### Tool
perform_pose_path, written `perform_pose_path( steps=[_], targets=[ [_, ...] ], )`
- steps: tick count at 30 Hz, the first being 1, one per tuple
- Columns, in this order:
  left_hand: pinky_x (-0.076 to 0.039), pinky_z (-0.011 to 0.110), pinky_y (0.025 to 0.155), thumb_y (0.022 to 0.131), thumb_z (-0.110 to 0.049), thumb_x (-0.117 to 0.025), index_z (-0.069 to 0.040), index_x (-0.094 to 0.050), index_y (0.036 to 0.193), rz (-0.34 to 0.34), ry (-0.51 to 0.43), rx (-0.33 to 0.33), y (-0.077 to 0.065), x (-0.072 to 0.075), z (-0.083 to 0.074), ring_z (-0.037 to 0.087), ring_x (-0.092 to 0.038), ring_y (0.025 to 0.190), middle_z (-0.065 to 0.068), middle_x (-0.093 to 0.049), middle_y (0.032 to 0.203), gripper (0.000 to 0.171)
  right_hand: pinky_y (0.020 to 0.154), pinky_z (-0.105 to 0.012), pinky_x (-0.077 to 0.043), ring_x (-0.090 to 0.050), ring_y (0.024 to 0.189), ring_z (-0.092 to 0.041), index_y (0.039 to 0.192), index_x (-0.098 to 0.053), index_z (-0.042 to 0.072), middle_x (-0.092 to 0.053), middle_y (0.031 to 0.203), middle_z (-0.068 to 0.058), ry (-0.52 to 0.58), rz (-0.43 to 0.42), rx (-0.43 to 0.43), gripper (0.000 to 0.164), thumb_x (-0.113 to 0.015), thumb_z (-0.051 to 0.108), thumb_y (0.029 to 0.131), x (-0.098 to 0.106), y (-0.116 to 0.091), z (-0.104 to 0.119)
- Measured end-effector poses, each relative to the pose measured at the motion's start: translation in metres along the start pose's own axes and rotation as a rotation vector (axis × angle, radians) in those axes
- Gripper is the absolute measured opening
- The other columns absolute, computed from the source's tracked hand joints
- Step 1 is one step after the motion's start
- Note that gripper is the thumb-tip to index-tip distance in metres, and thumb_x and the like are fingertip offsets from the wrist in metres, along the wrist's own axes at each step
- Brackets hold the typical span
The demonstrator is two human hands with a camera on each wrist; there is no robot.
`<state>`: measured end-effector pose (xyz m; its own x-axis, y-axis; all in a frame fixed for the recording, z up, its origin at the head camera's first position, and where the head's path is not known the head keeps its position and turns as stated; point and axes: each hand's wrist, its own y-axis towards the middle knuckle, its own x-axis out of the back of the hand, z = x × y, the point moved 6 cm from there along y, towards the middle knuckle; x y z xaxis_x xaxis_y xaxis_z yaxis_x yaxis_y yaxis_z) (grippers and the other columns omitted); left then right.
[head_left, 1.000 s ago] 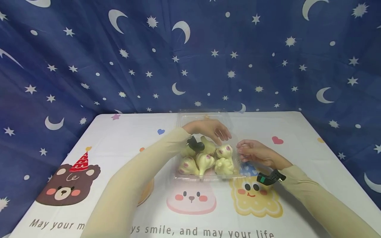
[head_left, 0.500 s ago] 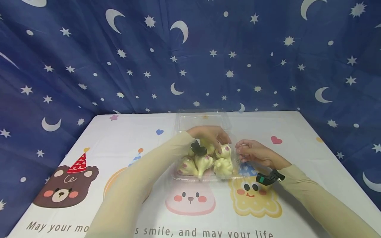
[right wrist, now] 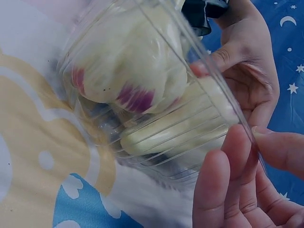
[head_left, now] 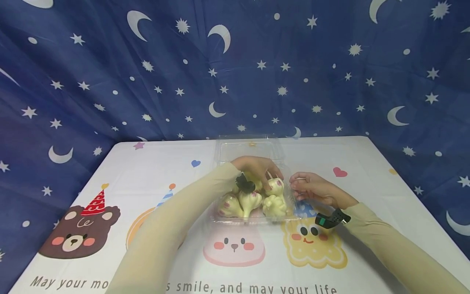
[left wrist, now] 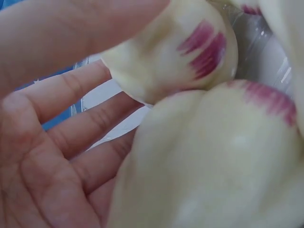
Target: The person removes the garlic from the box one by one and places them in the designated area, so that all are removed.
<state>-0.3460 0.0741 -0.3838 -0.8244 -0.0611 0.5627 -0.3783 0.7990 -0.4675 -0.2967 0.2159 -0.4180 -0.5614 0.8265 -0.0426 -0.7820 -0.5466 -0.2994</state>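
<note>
Beneath your left hand [head_left: 258, 166], in the clear box [head_left: 289, 209], the head view shows a garlic bulb [head_left: 276, 187] with purple streaks, held at your fingertips. Nearer to you than that hand are a lumpy bulb [head_left: 274, 206], a bulb with its stem toward you [head_left: 250, 200] and another bulb [head_left: 230, 206] to the left; a black wrist device [head_left: 245, 184] at your left wrist hides part of the bulbs behind it. Beyond the same hand lies the open lid [head_left: 247, 151]. Your right hand [head_left: 316, 189] is at the right side of the box, just beside the gripped bulb. In the left wrist view, your thumb [left wrist: 71, 40] crosses over that bulb and your fingers reach its far side, while a bulb looms large just beside your palm. In the right wrist view, your right thumb and forefinger pinch the box's edge; past them, behind the ribbed wall [right wrist: 166, 142], sit bulbs, with your left hand beyond.
</note>
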Motion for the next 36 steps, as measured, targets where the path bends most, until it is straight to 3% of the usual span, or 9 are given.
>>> perform_pose_path(
  steps=[7, 12, 20, 28, 36],
  targets=[
    [-0.048, 0.025, 0.099, 0.077, 0.003, -0.072, -0.003, -0.049, 0.134, 0.041, -0.152, -0.032, 0.000, -0.001, 0.000, 0.031, -0.050, 0.126, 0.015, -0.048, 0.140, 0.061, 0.065, -0.020, -0.055, -0.059, 0.068, -0.005, 0.102, -0.046, 0.008, -0.059, 0.077, 0.007, 0.007, 0.010, 0.004, 0.009, -0.048, 0.004, 0.094, -0.001, -0.001, 0.001],
    [-0.047, 0.024, 0.099, 0.079, 0.004, -0.069, 0.000, -0.048, 0.134, 0.062, -0.169, -0.084, 0.000, -0.001, 0.000, 0.030, -0.050, 0.126, 0.016, -0.048, 0.141, 0.059, 0.064, -0.020, -0.055, -0.060, 0.067, -0.005, 0.101, -0.047, 0.008, -0.060, 0.077, 0.006, 0.017, 0.010, 0.007, 0.009, -0.049, 0.004, 0.093, -0.002, -0.001, 0.000],
    [-0.049, 0.025, 0.097, 0.078, 0.006, -0.069, 0.001, -0.047, 0.133, 0.054, -0.243, -0.102, -0.002, 0.001, 0.000, 0.028, -0.052, 0.122, 0.017, -0.049, 0.137, 0.059, 0.064, -0.020, -0.055, -0.060, 0.068, -0.005, 0.100, -0.048, 0.011, -0.061, 0.078, 0.007, 0.007, 0.010, 0.011, 0.010, -0.049, 0.003, 0.093, -0.002, 0.000, 0.000],
    [-0.042, 0.024, 0.105, 0.075, 0.003, -0.073, -0.002, -0.050, 0.132, -0.039, -0.231, -0.202, -0.013, 0.012, -0.003, 0.024, -0.047, 0.129, 0.011, -0.049, 0.140, 0.062, 0.065, -0.020, -0.055, -0.060, 0.068, -0.005, 0.102, -0.047, 0.009, -0.061, 0.078, 0.007, -0.003, 0.019, 0.016, 0.010, -0.049, 0.005, 0.093, -0.002, 0.000, 0.001],
    [-0.046, 0.027, 0.102, 0.075, -0.003, -0.075, -0.006, -0.049, 0.134, -0.153, -0.243, -0.271, -0.028, 0.022, -0.007, 0.024, -0.048, 0.128, 0.008, -0.050, 0.140, 0.065, 0.066, -0.020, -0.056, -0.061, 0.069, -0.005, 0.103, -0.047, 0.011, -0.061, 0.080, 0.007, -0.004, 0.029, 0.010, 0.009, -0.047, 0.006, 0.095, -0.002, -0.001, 0.000]
  ],
)
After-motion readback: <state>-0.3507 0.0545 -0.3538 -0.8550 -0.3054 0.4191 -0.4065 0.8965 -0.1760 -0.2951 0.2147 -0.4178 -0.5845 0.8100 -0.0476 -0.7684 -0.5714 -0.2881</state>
